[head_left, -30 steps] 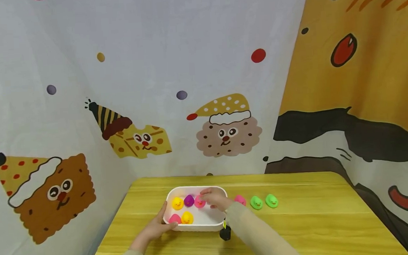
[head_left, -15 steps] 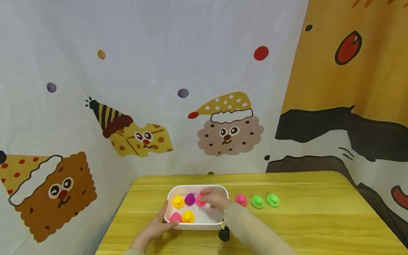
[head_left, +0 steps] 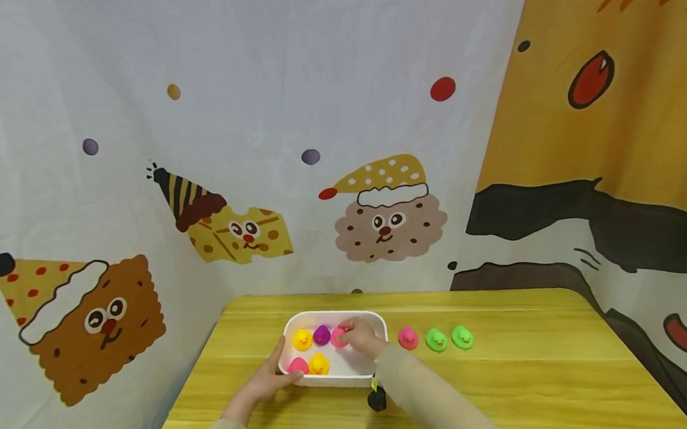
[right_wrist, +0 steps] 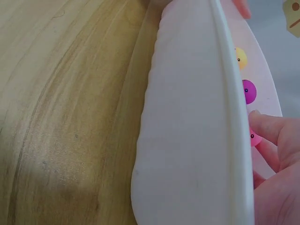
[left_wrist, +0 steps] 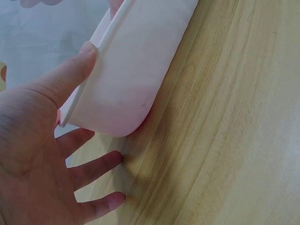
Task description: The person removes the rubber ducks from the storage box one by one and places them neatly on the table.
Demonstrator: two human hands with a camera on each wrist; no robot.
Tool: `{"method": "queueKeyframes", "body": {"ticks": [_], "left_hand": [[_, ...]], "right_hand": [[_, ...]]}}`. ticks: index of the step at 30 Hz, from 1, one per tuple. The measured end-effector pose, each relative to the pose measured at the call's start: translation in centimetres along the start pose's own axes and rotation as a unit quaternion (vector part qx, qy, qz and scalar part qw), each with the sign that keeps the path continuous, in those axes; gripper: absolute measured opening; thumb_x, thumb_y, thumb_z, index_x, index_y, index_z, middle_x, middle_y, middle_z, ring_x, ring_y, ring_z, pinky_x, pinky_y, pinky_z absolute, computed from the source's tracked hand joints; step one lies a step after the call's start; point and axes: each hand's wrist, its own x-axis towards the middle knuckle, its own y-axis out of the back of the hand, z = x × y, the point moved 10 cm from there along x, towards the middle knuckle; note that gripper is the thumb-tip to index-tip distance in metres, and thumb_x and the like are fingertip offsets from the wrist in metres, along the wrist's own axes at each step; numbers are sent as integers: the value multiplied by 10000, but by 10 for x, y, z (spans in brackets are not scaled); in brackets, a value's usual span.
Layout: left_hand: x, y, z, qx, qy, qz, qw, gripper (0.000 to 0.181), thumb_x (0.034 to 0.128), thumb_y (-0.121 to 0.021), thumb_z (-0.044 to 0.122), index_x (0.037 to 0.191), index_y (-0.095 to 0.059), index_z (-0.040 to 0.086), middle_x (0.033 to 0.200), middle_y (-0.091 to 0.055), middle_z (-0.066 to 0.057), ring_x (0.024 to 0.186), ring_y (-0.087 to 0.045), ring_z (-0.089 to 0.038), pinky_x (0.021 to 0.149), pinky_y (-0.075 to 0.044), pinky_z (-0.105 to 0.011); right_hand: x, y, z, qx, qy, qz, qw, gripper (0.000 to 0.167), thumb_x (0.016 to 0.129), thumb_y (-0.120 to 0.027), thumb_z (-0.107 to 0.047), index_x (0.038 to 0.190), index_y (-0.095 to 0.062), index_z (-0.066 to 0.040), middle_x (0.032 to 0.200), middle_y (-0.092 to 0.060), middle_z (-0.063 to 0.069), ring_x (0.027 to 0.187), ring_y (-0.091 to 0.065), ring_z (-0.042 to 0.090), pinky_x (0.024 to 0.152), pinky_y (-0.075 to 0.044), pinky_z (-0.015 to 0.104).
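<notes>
A white tray (head_left: 354, 382) holds two yellow ducks, a purple duck (head_left: 322, 335) and two pink ducks. My left hand (head_left: 262, 381) grips its front left corner; in the left wrist view the thumb of that hand (left_wrist: 37, 126) lies on the rim of the tray (left_wrist: 126, 65) and several fingers are spread beside it. Inside the tray, my right hand (head_left: 364, 338) pinches the pink duck (head_left: 338, 337) beside the purple one. The right wrist view shows the thumb and fingers of this hand (right_wrist: 281, 154) at the pink duck (right_wrist: 254, 137), partly hidden behind the tray wall.
To the right of the tray on the wooden table (head_left: 524, 374) stand a pink duck (head_left: 408, 338) and two green ducks (head_left: 436, 340). A black object (head_left: 377, 399) hangs at the right wrist. A printed cloth (head_left: 243, 115) rises behind the table.
My right hand's fingers have drawn in around the pink duck inside the tray. The left hand keeps its grip. The whole head view has shifted slightly.
</notes>
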Motion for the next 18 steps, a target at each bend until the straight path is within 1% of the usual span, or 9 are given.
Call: {"method": "queueKeyframes", "body": {"ticks": [2,8,14,18], "left_hand": [[0,0,0,16,25,-4,10000,986,866,-743,300,1559,-74,88,1537,-177,-316,1364,-232,-523,1067,-189,-676],[-1,-1,-1,48,-13,13,10000,986,864,-745,298,1556,-80,76,1533,-184,-317,1364,-234,-521,1072,-186,-671],[0,-1,-1,54,-59,43,10000,989,862,-747,296,1558,-79,79,1529,-188,-322,1368,-225,-522,1076,-174,-669],[1,0,0,47,-79,44,9999,986,863,-747,294,1556,-81,72,1527,-185,-328,1366,-220,-529,1076,-171,-670]], "right_hand": [[0,0,-2,-89,128,77,9998,330,784,-747,-17,1097,-681,67,1028,-666,189,819,-577,186,779,-529,328],[-3,2,-2,-184,164,285,9993,268,773,-758,-8,1027,-701,53,953,-675,160,787,-575,173,742,-535,299],[-3,4,-3,-122,298,239,9992,241,775,-748,12,1007,-698,51,897,-671,114,776,-586,173,729,-537,311],[-4,7,-4,-178,275,136,9994,241,782,-747,6,1017,-704,36,887,-671,79,761,-586,162,728,-538,312]]}}
